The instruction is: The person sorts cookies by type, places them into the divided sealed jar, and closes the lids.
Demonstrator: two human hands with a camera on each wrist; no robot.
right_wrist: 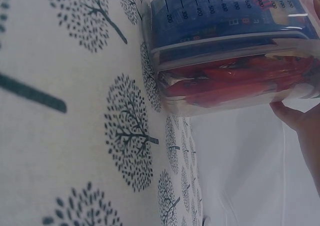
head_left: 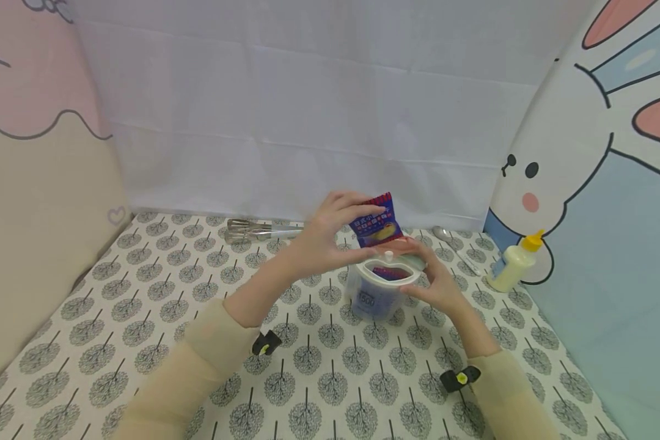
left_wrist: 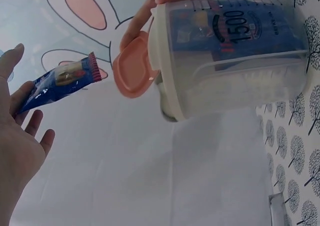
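My left hand (head_left: 330, 235) holds a small blue snack packet (head_left: 376, 223) with a red crimped edge, raised just above the container's opening. In the left wrist view the packet (left_wrist: 67, 80) sticks out past the fingers. A clear plastic container (head_left: 375, 299) marked 1500 stands below, its white lid (head_left: 365, 269) on and the pink flap (left_wrist: 134, 71) of that lid raised. My right hand (head_left: 437, 281) grips the container at its top right side. Blue packets (right_wrist: 225, 20) and a red one (right_wrist: 235, 78) show through the wall.
Metal utensils, one a wire whisk (head_left: 244, 235), lie at the back left of the patterned tablecloth (head_left: 308, 366). Toward the back right lies a spoon (head_left: 456, 249). A pale yellow bottle (head_left: 510, 269) with a yellow nozzle cap stands by the right-hand cloth wall.
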